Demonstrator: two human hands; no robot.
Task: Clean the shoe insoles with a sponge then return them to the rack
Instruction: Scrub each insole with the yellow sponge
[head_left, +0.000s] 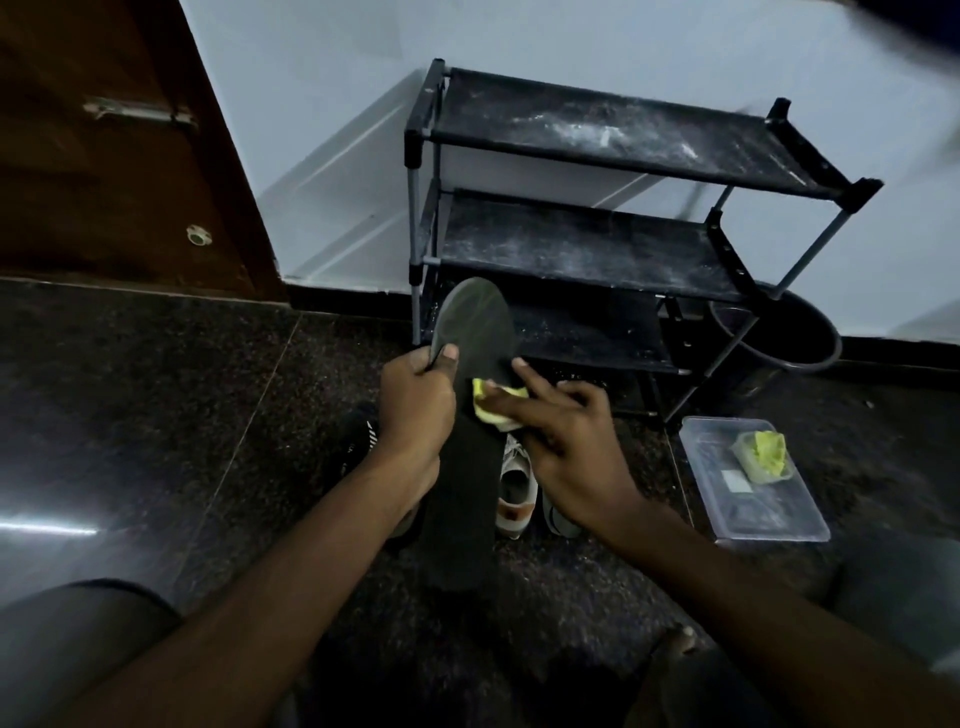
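A long dark insole (470, 332) stands tilted in front of me, toe end up. My left hand (415, 405) grips its left edge near the toe, thumb on the top face. A yellow sponge (493, 408) lies on the insole's middle, and my right hand (566, 436) presses it down with spread fingers. The black three-shelf shoe rack (587, 244) stands just behind, against the wall; its upper two shelves are dusty and bare.
A white shoe (514, 493) and a dark shoe (358, 441) lie on the dark stone floor under my hands. A clear plastic tray (753, 493) with a second yellow sponge (763, 454) sits at right. A dark bucket (779, 332) stands beside the rack. A wooden door (119, 145) is at left.
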